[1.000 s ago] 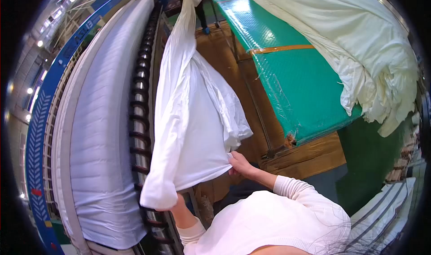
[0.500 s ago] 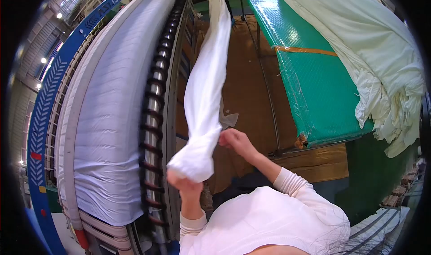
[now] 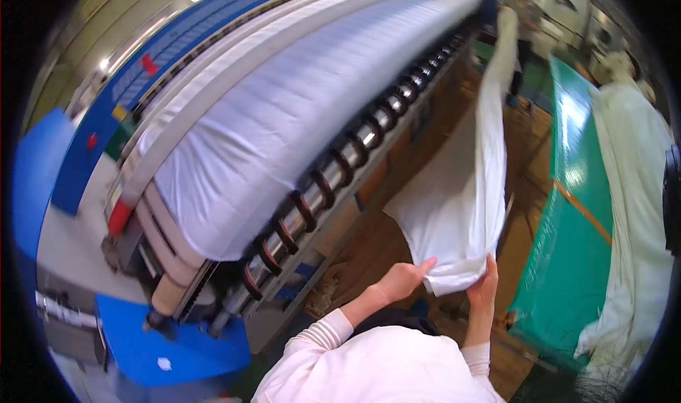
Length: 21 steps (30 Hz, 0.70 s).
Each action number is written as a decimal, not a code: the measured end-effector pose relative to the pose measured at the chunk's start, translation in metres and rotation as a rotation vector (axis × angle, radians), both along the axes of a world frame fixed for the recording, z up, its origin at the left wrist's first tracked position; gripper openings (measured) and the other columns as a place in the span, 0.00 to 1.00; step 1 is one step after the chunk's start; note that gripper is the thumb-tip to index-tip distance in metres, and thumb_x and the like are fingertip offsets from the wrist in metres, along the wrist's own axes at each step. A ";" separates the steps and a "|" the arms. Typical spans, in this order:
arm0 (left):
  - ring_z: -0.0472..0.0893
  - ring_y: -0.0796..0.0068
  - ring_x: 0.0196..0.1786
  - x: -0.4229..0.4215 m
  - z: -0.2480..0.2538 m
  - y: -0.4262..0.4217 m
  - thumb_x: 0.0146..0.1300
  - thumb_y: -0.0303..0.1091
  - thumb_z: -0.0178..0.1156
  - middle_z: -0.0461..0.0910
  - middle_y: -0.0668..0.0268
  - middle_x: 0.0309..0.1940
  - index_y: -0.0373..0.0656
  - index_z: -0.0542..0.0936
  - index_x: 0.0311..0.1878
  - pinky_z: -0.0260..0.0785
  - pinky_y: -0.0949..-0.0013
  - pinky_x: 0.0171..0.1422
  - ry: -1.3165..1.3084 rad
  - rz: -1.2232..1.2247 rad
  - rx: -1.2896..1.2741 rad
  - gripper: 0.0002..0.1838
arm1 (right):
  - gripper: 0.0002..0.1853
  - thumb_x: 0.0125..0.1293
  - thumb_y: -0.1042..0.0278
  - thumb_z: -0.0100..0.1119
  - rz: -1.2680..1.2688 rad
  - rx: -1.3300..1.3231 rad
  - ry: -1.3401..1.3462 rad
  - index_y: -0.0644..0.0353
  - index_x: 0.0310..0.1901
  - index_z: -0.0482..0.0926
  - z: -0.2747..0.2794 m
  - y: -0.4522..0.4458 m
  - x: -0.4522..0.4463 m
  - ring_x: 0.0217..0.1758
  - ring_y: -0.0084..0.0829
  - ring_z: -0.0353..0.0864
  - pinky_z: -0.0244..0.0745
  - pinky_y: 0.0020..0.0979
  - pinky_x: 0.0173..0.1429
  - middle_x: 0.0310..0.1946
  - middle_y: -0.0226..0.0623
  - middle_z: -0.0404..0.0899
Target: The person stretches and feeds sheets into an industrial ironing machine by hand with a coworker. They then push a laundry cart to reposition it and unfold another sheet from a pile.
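Observation:
A long white sheet point(image 3: 454, 204) stretches away from me toward the far end of the machine, gathered into a narrow strip there and opened out near me. My left hand point(image 3: 403, 281) is closed on its near edge at a corner, thumb on top. On the right side of the same edge, my right hand point(image 3: 484, 284) grips the cloth, its fingers partly hidden behind the fabric. Between the hands the edge sags a little.
To the left runs a large machine with a white cloth bed point(image 3: 305, 112), a shiny roller wound with a dark spiral point(image 3: 372, 130) and a blue frame point(image 3: 191, 41). A green-covered table point(image 3: 567, 261) bearing heaped pale cloth point(image 3: 628, 183) stands right. A person point(image 3: 526, 30) stands at the far end.
My right hand, earlier apart from the bunched end, now holds the edge. The sheet has spread wider between my hands. My view has turned, so the machine slants across it.

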<state>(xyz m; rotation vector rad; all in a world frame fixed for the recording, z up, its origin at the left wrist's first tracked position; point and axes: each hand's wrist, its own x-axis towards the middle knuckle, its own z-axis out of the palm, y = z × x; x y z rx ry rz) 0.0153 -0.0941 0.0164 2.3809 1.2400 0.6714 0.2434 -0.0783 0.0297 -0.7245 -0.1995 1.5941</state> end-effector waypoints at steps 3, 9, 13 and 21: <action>0.81 0.58 0.29 -0.031 0.036 -0.013 0.61 0.27 0.51 0.79 0.51 0.31 0.41 0.74 0.53 0.73 0.61 0.33 -0.151 0.172 -0.095 0.16 | 0.22 0.69 0.60 0.43 -0.025 -0.044 -0.419 0.69 0.55 0.70 -0.036 0.000 0.003 0.55 0.35 0.74 0.66 0.35 0.60 0.52 0.43 0.75; 0.76 0.78 0.29 -0.187 0.035 -0.061 0.63 0.32 0.54 0.76 0.67 0.26 0.38 0.73 0.45 0.69 0.72 0.40 -0.876 1.251 0.393 0.10 | 0.25 0.72 0.55 0.39 0.162 -0.008 -1.453 0.73 0.35 0.75 -0.092 -0.022 0.024 0.32 0.36 0.77 0.67 0.40 0.39 0.28 0.47 0.79; 0.71 0.62 0.42 -0.296 0.033 -0.112 0.58 0.41 0.63 0.73 0.55 0.39 0.32 0.69 0.50 0.66 0.62 0.48 -0.244 1.927 0.952 0.25 | 0.26 0.72 0.53 0.39 0.170 0.108 -1.616 0.72 0.30 0.72 -0.106 -0.025 0.021 0.24 0.33 0.68 0.63 0.38 0.32 0.19 0.46 0.69; 0.72 0.49 0.43 -0.339 0.042 -0.107 0.59 0.57 0.55 0.75 0.53 0.34 0.39 0.78 0.31 0.63 0.46 0.43 0.072 2.098 0.441 0.26 | 0.26 0.72 0.53 0.39 0.123 0.147 -1.552 0.71 0.28 0.71 -0.112 0.000 0.033 0.23 0.32 0.66 0.64 0.38 0.32 0.17 0.42 0.69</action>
